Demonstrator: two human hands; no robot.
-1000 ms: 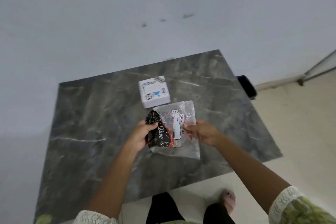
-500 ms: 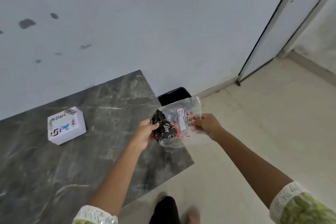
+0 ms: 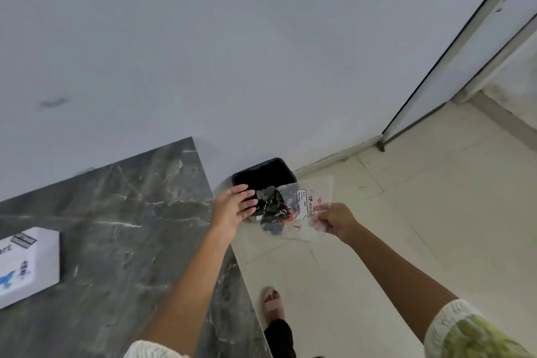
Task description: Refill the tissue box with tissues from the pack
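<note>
Hands off the bench's right edge: right hand [image 3: 334, 219] pinches the clear pack [image 3: 302, 209] over a black bin [image 3: 263, 176] on pale floor tiles [image 3: 436, 212]; left hand [image 3: 234, 208] spread, empty. Tissue box [image 3: 27, 264] sits at the grey marble bench's [image 3: 122, 227] left.

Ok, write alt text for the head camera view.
A person's right hand holds an empty clear plastic wrapper above a black bin on the tiled floor, while the open left hand hovers beside it. At far left, a white tissue box sits on a dark marble table.
</note>
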